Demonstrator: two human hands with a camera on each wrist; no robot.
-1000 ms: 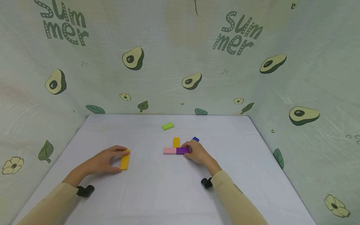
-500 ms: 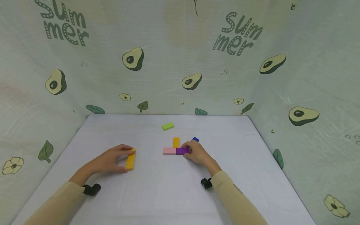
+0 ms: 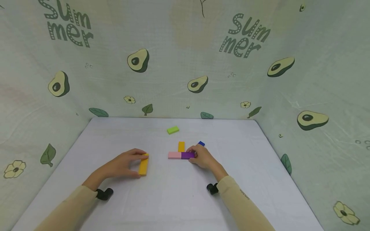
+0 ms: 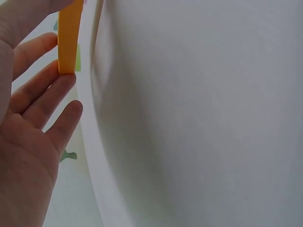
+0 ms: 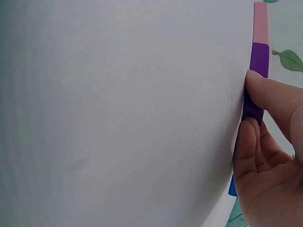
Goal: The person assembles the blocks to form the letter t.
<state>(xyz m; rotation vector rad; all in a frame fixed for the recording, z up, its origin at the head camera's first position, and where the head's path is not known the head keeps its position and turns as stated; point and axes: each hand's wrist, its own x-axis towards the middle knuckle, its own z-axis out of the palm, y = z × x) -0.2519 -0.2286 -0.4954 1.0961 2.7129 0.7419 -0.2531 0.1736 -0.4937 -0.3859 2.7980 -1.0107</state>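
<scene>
My left hand (image 3: pixel 122 164) pinches a long yellow-orange block (image 3: pixel 143 165) by its two ends, thumb at the near end and fingers at the far end. The left wrist view shows fingertips against the lower end of that block, its top cut off by the frame. On the right, my right hand (image 3: pixel 204 157) grips the right end of a purple block (image 3: pixel 187 155) between thumb and fingers. A pink block (image 3: pixel 174 155) lies end to end with the purple one. Behind their joint, another yellow-orange block (image 3: pixel 181 146) points away from me.
A blue block (image 3: pixel 201 143) lies behind my right hand, partly hidden by it. Farther back rests a lime green block (image 3: pixel 172 130). The white tabletop (image 3: pixel 167 199) meets a patterned cloth wall (image 3: pixel 164 96) at the back and sides.
My left hand has moved steadily right with the long yellow-orange block, bringing it nearer the pink block. The right hand and the other blocks have stayed in place.
</scene>
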